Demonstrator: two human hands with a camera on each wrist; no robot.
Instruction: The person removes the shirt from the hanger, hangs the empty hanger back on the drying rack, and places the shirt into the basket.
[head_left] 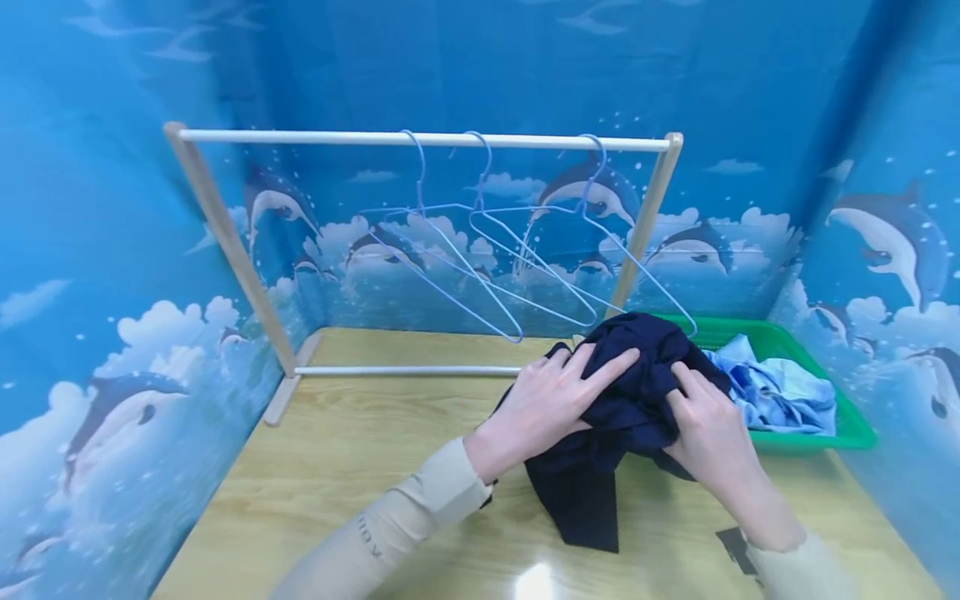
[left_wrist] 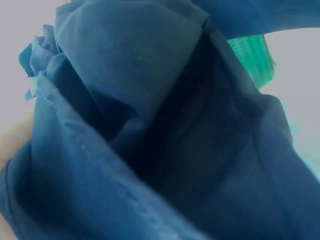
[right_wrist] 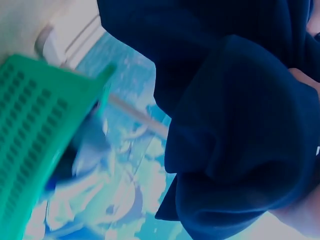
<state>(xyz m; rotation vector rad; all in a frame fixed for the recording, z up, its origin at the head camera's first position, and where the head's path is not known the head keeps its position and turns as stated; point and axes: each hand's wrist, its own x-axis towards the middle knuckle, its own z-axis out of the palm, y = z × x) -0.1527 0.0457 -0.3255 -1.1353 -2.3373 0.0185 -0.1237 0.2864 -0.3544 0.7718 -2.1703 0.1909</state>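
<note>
A bunched dark navy garment point(head_left: 630, 417) hangs in the air between both hands, in front of the rack. My left hand point(head_left: 543, 404) grips its left side, the index finger stretched across the cloth. On the right side, the fingers of my right hand point(head_left: 708, 429) curl into the folds. One flat strip of the garment dangles below. Its folds fill most of the left wrist view, where a stitched edge of the navy cloth point(left_wrist: 100, 155) shows. The right wrist view has the same cloth point(right_wrist: 240, 125) draped in front of the hand.
Three pale blue wire hangers point(head_left: 483, 200) hang on the white rail point(head_left: 300, 137) of a wooden-sided rack behind the hands. A green basket point(head_left: 855, 433) with light blue clothes point(head_left: 787, 392) stands at the right. Dark patches point(head_left: 735, 546) lie on the wood-grain tabletop point(head_left: 360, 467).
</note>
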